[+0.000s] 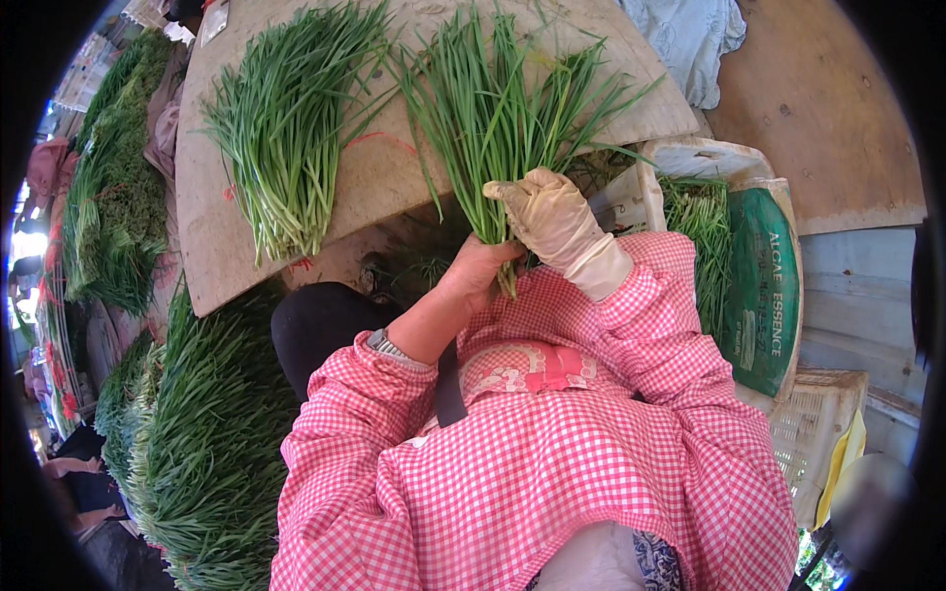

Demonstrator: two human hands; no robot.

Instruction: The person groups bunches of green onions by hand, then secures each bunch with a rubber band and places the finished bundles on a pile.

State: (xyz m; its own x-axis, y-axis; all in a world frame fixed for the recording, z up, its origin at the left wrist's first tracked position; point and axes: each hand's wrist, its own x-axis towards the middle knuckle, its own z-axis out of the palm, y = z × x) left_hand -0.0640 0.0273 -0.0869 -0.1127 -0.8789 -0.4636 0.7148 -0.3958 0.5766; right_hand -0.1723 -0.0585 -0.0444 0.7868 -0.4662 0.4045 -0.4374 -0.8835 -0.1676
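Big heap of loose chives (212, 443) at far left, unsorted. One finished bunch (281, 128) laid on desk (384, 172). Second bunch (503, 108) upright over desk edge, stems gripped by bare left hand (480, 271) and gloved right hand (547, 212). Judged early on.

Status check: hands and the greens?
Both hands on one bunch of chives: gloved right hand up top, bare left hand at the base. Second bunch lies apart on the board.
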